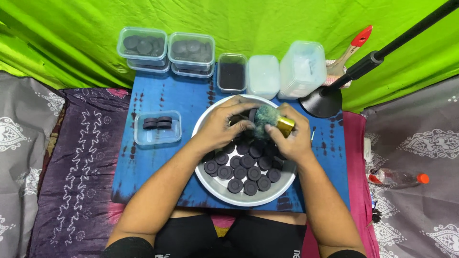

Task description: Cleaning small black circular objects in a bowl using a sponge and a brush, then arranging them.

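Left hand: the left hand point(221, 128) is held over the far part of the metal bowl point(217, 185), its fingers curled and closed on a dark round disc point(237, 125) that is only partly seen.
Right hand: the right hand point(292, 135) is closed around the gold ferrule point(286, 126) of a round brush — the fluffy grey-green brush head point(266, 116) is pressed against the disc held by the other hand.
Bowl: many black ridged discs point(241, 172) are piled inside, most of them toward the near side; the bowl is set on a blue patterned cloth point(158, 165).
Left of the bowl: a clear shallow container point(158, 128) with a few black discs stacked in it, well apart from the hands.
Far edge: two clear lidded tubs point(165, 49) filled with discs, a small tub of dark powder point(232, 72), and two frosted tubs point(283, 71) are lined up in a row.
Right side: a flat paintbrush with a red handle point(351, 50) is leaned behind the tubs, beside a black stand base point(322, 102) — its pole runs up to the right.
Floor at right: a plastic bottle with an orange cap point(399, 177) is laid on its side.
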